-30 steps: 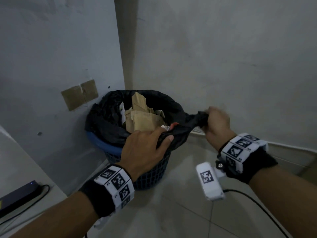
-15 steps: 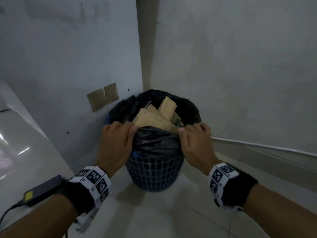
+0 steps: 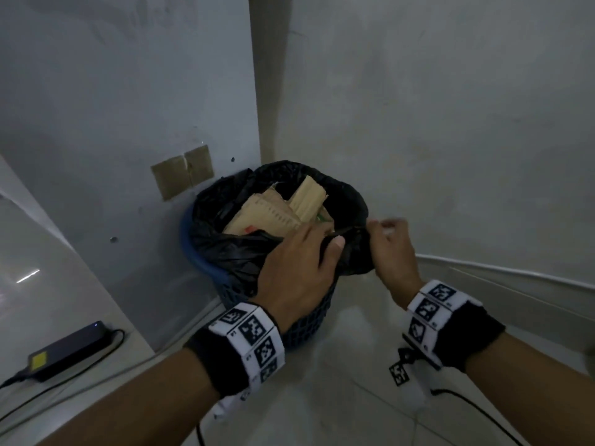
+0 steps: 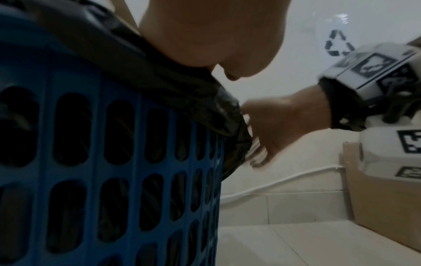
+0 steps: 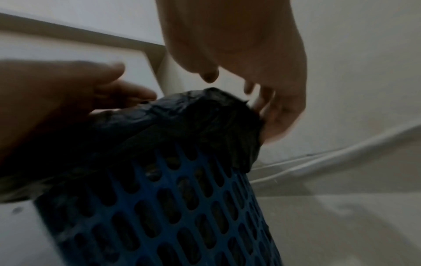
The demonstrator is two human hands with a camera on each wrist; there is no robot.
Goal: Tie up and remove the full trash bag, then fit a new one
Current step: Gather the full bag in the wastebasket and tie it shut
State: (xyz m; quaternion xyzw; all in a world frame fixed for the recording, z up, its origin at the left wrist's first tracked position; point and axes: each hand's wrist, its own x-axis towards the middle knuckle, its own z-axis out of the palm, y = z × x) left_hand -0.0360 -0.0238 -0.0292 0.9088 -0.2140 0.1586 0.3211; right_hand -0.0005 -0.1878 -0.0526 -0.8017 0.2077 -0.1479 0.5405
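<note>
A blue perforated bin (image 3: 309, 326) stands in the wall corner, lined with a black trash bag (image 3: 238, 252) filled with cardboard scraps (image 3: 267, 214). My left hand (image 3: 322, 243) lies over the bag's near rim with the fingers reaching in and the thumb stretched out. In the right wrist view the left hand (image 5: 91, 86) has fairly straight fingers resting on the bag (image 5: 193, 117). My right hand (image 3: 383, 233) pinches the bag's edge at the bin's right rim. It is blurred there, and its fingers (image 5: 271, 115) curl behind the bunched plastic. The left wrist view shows the bin (image 4: 114, 162) and the right hand (image 4: 273, 126) at the bag's hem.
A black power adapter (image 3: 69, 349) with its cable lies on the white ledge at the left. Brown tape (image 3: 182, 172) is stuck on the wall behind the bin. A white cable (image 3: 483, 268) runs along the wall base. A cardboard box (image 4: 382, 198) stands to the right.
Both hands held the bag's near rim half a second ago. The left hand has shifted right over the rim, and the right hand has moved to the right edge and pinched the bag.
</note>
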